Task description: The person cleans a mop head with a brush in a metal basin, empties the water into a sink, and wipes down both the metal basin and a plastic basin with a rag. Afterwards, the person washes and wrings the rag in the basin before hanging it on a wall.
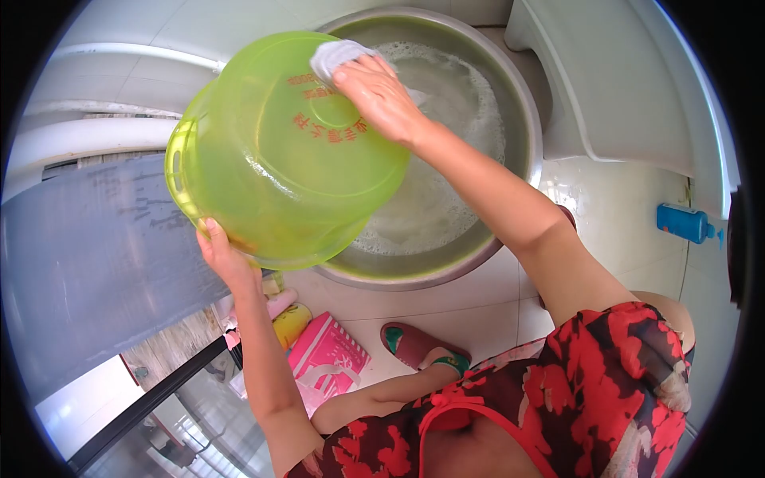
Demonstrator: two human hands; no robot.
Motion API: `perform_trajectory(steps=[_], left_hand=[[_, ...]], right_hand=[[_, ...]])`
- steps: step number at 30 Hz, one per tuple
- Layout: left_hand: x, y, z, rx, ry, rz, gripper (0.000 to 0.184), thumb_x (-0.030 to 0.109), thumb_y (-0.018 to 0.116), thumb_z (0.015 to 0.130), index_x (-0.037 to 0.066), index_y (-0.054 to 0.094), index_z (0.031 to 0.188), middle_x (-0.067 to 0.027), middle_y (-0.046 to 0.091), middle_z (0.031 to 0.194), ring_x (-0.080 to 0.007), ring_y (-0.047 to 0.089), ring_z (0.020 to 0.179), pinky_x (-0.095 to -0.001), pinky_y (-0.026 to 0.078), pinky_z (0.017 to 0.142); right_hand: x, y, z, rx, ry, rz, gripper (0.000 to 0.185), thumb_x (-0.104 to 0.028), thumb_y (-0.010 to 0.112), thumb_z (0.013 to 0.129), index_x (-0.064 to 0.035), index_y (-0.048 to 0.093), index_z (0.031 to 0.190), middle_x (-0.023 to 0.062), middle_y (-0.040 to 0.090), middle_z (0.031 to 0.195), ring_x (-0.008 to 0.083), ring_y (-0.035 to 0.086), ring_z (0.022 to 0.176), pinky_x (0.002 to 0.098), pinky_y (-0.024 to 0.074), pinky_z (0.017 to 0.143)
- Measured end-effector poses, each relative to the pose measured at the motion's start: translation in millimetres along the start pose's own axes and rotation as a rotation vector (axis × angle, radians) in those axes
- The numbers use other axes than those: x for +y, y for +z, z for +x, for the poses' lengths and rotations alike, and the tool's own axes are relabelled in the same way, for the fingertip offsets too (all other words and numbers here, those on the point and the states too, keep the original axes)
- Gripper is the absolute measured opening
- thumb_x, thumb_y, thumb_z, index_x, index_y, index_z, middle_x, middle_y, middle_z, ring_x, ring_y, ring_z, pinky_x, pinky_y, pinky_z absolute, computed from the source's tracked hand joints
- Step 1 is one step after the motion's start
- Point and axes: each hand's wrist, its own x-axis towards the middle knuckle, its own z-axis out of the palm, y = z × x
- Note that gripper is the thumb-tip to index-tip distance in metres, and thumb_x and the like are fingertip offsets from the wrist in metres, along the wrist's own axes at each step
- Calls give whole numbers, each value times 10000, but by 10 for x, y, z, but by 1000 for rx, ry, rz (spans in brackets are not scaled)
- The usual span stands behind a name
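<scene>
Wiping basin (263, 179) with cloth (339, 57), metal tub (522, 127), tiled floor (490, 313)

Blue bottle (681, 223) at right, pink container (325, 350) (white-patterned), yellow item (292, 324) beside it

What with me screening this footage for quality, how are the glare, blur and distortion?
Head view: strong fisheye curvature, with black corners; white glare streaks on the green basin and bright reflections on the pale tiles; the white cloth under the right hand looks slightly soft, perhaps from motion.
</scene>
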Motion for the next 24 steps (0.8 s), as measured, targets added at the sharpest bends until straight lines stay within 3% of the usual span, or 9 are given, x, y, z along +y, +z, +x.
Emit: perform_trajectory(steps=[2, 3, 6, 8, 12, 14, 19, 21, 24], left_hand=[[-9, -16, 2, -32, 0, 25, 364, 234, 493, 996, 21, 448, 1288, -111, 564, 1192, -209, 575, 1051, -364, 497, 876], [-14, -23, -3, -26, -3, 31, 364, 234, 493, 996, 21, 448, 1288, -111, 564, 1192, -209, 575, 1051, -364, 497, 876], [-28, -40, -5, 9, -2, 74, 354, 229, 479, 1001, 18, 449, 1284, -108, 562, 1189, -203, 571, 1042, -356, 486, 885], [-45, -41, 4, 46, -45, 90, 354, 240, 442, 1015, 23, 450, 1295, -105, 561, 1187, -212, 565, 1064, -365, 480, 899], [-58, -81, 29, 31, -26, 103, 344, 240, 446, 1016, 19, 462, 1278, -99, 571, 1159, -202, 568, 1039, -359, 481, 881], [-67, -71, 90, 33, -1, 144, 339, 244, 448, 1017, 17, 464, 1268, -96, 572, 1146, -197, 574, 1015, -356, 483, 868], [-79, -20, 107, 41, 5, 83, 341, 243, 467, 1010, 6, 476, 1255, -96, 574, 1145, -187, 564, 995, -338, 472, 859], [-75, -14, 99, 34, 18, 102, 341, 245, 468, 1011, 9, 476, 1257, -97, 577, 1142, -188, 568, 993, -340, 477, 857], [-62, 14, 57, 20, 6, 53, 341, 245, 469, 1009, 10, 478, 1256, -99, 579, 1146, -193, 577, 996, -344, 489, 857]], right_hand=[[-136, 50, 192, -58, -182, 85, 435, -374, 295, 1004, -45, 553, 884, 107, 561, 984, 282, 462, 1030, 397, 318, 996], [-266, 109, 273, -62, -179, 91, 435, -374, 295, 1004, -45, 553, 884, 107, 561, 984, 282, 462, 1030, 397, 318, 996], [-511, 214, 385, -27, -446, 197, 383, -345, 340, 989, -55, 538, 838, 84, 547, 893, 286, 470, 930, 406, 343, 924], [-546, 189, 390, -195, -504, 135, 283, -303, 414, 912, -111, 606, 830, -3, 594, 832, 242, 518, 951, 406, 369, 904], [-585, 142, -28, -219, -647, 338, 199, -253, 508, 843, -123, 594, 719, -23, 573, 743, 221, 537, 910, 394, 389, 911], [-648, 69, -283, -366, -792, 385, 170, -220, 567, 781, -140, 565, 631, -27, 561, 709, 199, 538, 882, 411, 375, 955], [-697, 32, -166, -405, -899, 158, 151, -213, 597, 770, -167, 567, 629, -43, 553, 703, 186, 535, 852, 458, 353, 968], [-703, 195, 60, -137, -913, 156, 116, -242, 599, 807, -183, 592, 708, -47, 553, 733, 190, 531, 844, 459, 359, 947], [-651, 264, 356, -111, -691, 98, 252, -318, 534, 906, -127, 584, 750, 20, 582, 813, 250, 556, 903, 415, 373, 975]])
